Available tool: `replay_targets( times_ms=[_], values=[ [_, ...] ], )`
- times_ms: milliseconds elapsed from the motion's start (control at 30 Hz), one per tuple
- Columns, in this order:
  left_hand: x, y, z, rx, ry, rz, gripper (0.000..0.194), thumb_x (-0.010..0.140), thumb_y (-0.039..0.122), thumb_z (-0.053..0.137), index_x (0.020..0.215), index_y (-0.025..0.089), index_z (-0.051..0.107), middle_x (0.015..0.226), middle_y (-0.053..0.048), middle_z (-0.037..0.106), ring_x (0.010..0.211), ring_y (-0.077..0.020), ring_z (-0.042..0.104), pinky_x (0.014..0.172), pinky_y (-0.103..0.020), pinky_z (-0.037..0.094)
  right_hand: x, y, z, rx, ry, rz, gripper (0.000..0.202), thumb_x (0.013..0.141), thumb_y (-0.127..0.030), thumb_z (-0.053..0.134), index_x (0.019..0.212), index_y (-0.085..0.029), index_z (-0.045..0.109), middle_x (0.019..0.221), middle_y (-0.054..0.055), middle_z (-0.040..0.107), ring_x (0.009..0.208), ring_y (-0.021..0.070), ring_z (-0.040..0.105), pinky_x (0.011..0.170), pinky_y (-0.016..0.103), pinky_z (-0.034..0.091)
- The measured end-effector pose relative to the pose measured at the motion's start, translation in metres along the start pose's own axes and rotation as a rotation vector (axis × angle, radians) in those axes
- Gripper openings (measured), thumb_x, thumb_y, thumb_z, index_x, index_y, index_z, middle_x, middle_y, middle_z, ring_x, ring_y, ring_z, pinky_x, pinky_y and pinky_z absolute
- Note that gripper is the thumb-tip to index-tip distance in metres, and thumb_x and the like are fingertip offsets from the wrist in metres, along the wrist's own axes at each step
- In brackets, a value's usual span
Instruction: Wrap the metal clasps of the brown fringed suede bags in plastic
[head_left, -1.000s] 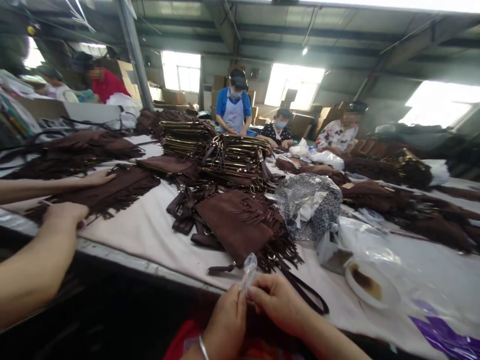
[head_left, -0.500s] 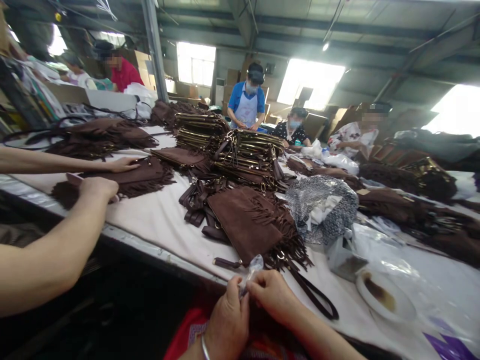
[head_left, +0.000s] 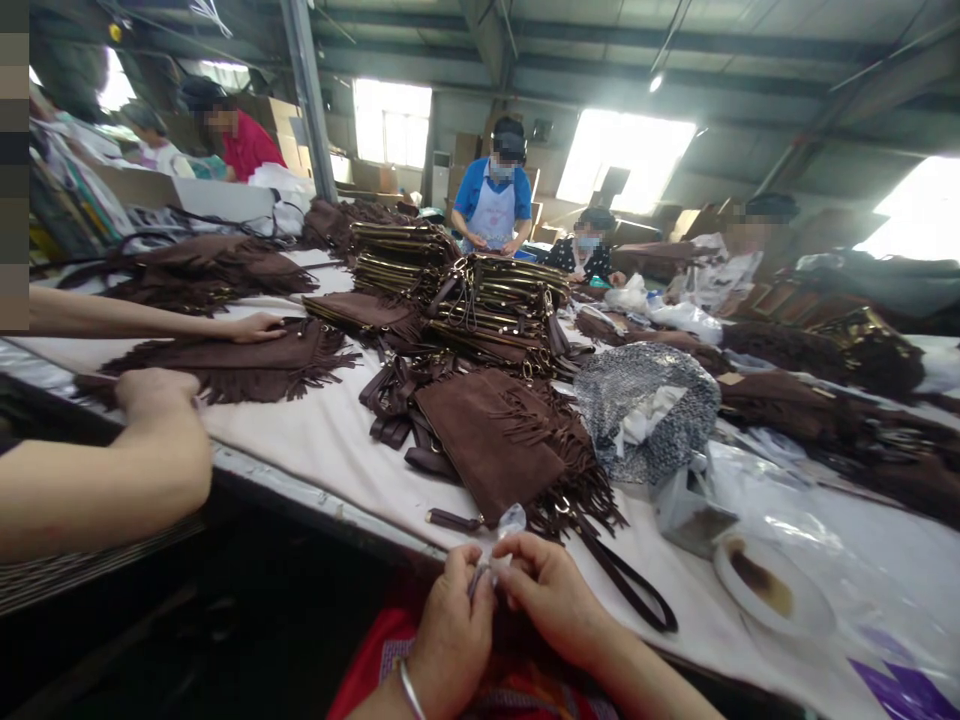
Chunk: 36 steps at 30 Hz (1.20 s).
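Note:
My left hand (head_left: pixel 459 612) and my right hand (head_left: pixel 553 598) meet low in the middle, at the table's front edge. Both pinch a small piece of clear plastic wrap (head_left: pixel 512 520), whose crumpled end sticks up between them. A thin greyish bit shows at my left fingertips; its kind is too small to tell. Just beyond lies a dark brown suede fringed bag (head_left: pixel 491 440), tilted, its fringe toward the right. A brown wrist strap (head_left: pixel 626 580) loops from its metal clasp near my right hand. A short brown zipper pull tab (head_left: pixel 454 520) lies left of my fingers.
Behind the bag rise stacks of brown bags with gold zippers (head_left: pixel 495 310). Right stand a grey speckled bundle (head_left: pixel 649 410) and a white bowl with brown liquid (head_left: pixel 772 590). At left, a co-worker's arms (head_left: pixel 150 450) reach over another fringed bag (head_left: pixel 247 365). More people work farther back.
My hands stay nearly in place, with a slight shift of the fingers on the plastic wrap. The co-worker's near hand at left has moved left along the fringed bag.

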<state>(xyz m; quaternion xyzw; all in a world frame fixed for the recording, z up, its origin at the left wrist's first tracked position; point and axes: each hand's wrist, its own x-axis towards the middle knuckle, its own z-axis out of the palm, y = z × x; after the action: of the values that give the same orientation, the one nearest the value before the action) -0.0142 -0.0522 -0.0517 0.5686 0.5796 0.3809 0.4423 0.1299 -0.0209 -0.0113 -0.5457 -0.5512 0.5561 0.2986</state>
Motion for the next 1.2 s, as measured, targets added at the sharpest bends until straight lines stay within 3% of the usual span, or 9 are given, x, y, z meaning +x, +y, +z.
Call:
replay_targets(
  times_ms=[200, 333, 667, 800, 933, 1033, 1200],
  values=[
    [-0.001, -0.004, 0.002, 0.008, 0.011, -0.005, 0.03, 0.094, 0.035, 0.038, 0.116, 0.018, 0.048, 0.105, -0.013, 0.07, 0.097, -0.024, 0.065, 0.085, -0.038, 0.048, 0.008, 0.005, 0.003, 0.041, -0.038, -0.143, 0.031, 0.082, -0.021, 0.055, 0.113, -0.018, 0.055, 0.056, -0.009, 0.047, 0.055, 0.01, 0.047, 0.058, 0.022, 0.041],
    [-0.002, -0.006, 0.002, 0.052, 0.026, 0.03, 0.032, 0.094, 0.035, 0.038, 0.119, 0.018, 0.047, 0.113, -0.015, 0.067, 0.104, -0.0247, 0.063, 0.09, -0.039, 0.047, 0.013, 0.013, 0.004, -0.049, 0.01, -0.172, 0.043, 0.083, -0.021, 0.053, 0.126, -0.018, 0.051, 0.059, -0.009, 0.048, 0.057, 0.0107, 0.049, 0.06, 0.024, 0.042],
    [-0.003, -0.006, -0.002, -0.001, 0.023, 0.035, 0.033, 0.094, 0.035, 0.039, 0.121, 0.018, 0.048, 0.11, -0.015, 0.068, 0.1, -0.0243, 0.063, 0.088, -0.037, 0.046, 0.013, 0.018, 0.006, -0.115, 0.031, -0.129, 0.041, 0.084, -0.023, 0.051, 0.123, -0.015, 0.053, 0.058, -0.008, 0.046, 0.055, 0.0116, 0.048, 0.057, 0.024, 0.042],
    [0.002, -0.002, -0.003, -0.04, -0.013, -0.024, 0.026, 0.093, 0.037, 0.039, 0.098, 0.018, 0.057, 0.083, -0.009, 0.069, 0.077, -0.0213, 0.063, 0.072, -0.033, 0.045, 0.015, 0.022, 0.008, -0.203, 0.087, -0.106, 0.04, 0.083, -0.024, 0.052, 0.121, -0.014, 0.055, 0.058, -0.007, 0.047, 0.054, 0.0121, 0.048, 0.056, 0.024, 0.042],
    [0.009, -0.002, 0.0, -0.227, -0.097, -0.155, 0.03, 0.09, 0.039, 0.042, 0.069, 0.02, 0.051, 0.062, -0.002, 0.06, 0.057, -0.0153, 0.053, 0.056, -0.028, 0.039, 0.014, 0.025, 0.012, -0.304, 0.153, -0.076, 0.041, 0.082, -0.024, 0.05, 0.121, -0.014, 0.057, 0.058, -0.006, 0.051, 0.055, 0.0135, 0.05, 0.056, 0.025, 0.041],
    [0.01, -0.004, 0.002, -0.322, -0.124, -0.213, 0.029, 0.086, 0.042, 0.048, 0.068, 0.02, 0.05, 0.06, 0.0, 0.057, 0.054, -0.0135, 0.049, 0.052, -0.026, 0.036, 0.013, 0.022, 0.014, -0.363, 0.182, -0.066, 0.042, 0.082, -0.024, 0.049, 0.121, -0.015, 0.058, 0.058, -0.004, 0.053, 0.056, 0.0149, 0.052, 0.057, 0.026, 0.041],
    [0.012, -0.004, 0.006, -0.278, -0.088, -0.196, 0.033, 0.086, 0.045, 0.044, 0.066, 0.019, 0.051, 0.061, 0.0, 0.056, 0.059, -0.0148, 0.049, 0.056, -0.027, 0.037, 0.012, 0.02, 0.014, -0.395, 0.179, -0.078, 0.04, 0.083, -0.024, 0.048, 0.12, -0.014, 0.058, 0.063, -0.002, 0.057, 0.06, 0.0163, 0.055, 0.06, 0.027, 0.043]
  ],
)
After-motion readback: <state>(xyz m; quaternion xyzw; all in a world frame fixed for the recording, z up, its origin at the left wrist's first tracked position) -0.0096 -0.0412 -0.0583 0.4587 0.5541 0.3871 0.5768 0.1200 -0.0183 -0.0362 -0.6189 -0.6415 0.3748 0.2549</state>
